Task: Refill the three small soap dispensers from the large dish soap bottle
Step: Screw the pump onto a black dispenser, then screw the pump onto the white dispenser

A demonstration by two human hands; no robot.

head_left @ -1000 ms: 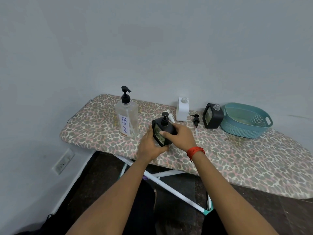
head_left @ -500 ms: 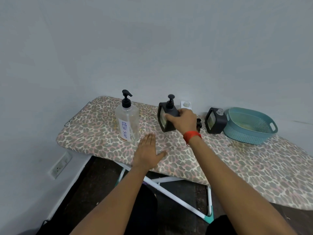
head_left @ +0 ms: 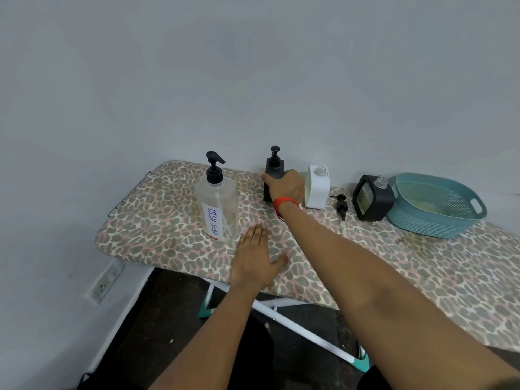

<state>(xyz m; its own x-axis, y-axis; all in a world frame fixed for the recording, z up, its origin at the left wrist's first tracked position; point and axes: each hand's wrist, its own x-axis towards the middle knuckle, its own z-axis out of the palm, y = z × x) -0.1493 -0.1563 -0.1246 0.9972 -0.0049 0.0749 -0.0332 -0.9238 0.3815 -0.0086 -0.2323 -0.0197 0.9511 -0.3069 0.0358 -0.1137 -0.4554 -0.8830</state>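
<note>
The large clear bottle labelled DISH SOAP (head_left: 216, 209), with a black pump, stands on the leopard-print ironing board (head_left: 394, 266). My right hand (head_left: 285, 185) grips a small black dispenser (head_left: 274, 168) with its pump on, standing at the back of the board by the wall. My left hand (head_left: 254, 258) lies flat on the board with straight fingers, just right of the large bottle. A white dispenser (head_left: 318, 187) with no pump stands right of my right hand. Another black dispenser (head_left: 371, 198), also without a pump, stands further right. A loose black pump (head_left: 342, 206) lies between them.
A teal plastic basket (head_left: 436, 206) sits at the right, touching the second black dispenser. The board's near edge runs under my left wrist, with white and teal legs and dark floor below. A wall outlet (head_left: 105, 282) is at lower left.
My right hand carried the black dispenser from the board's front to the back by the wall and set it upright. My left hand let go of it and now lies flat on the board.
</note>
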